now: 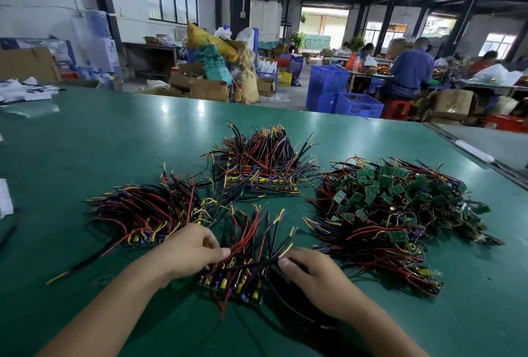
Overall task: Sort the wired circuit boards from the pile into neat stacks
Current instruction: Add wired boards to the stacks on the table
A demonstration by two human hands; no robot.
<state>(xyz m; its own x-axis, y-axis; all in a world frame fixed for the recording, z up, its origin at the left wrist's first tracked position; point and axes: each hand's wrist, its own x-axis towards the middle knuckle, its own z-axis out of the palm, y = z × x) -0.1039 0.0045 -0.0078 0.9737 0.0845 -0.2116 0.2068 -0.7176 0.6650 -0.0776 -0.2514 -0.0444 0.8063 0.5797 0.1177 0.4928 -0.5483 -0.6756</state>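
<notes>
A small bundle of wired circuit boards [240, 279] lies at the near middle of the green table [114, 134], its red, black and yellow wires fanning upward. My left hand [191, 248] pinches wires at the bundle's left side. My right hand [311, 271] grips black wires at its right side. A neat stack [148, 214] lies to the left, and another stack [263, 162] sits further back. The loose pile [394, 208] with green boards showing spreads on the right.
A stray black wire with a yellow tip [77, 265] lies at the near left. White packets [25, 91] sit at the far left of the table. Blue crates [343, 94], cardboard boxes and seated workers [408, 71] lie beyond the table's far edge.
</notes>
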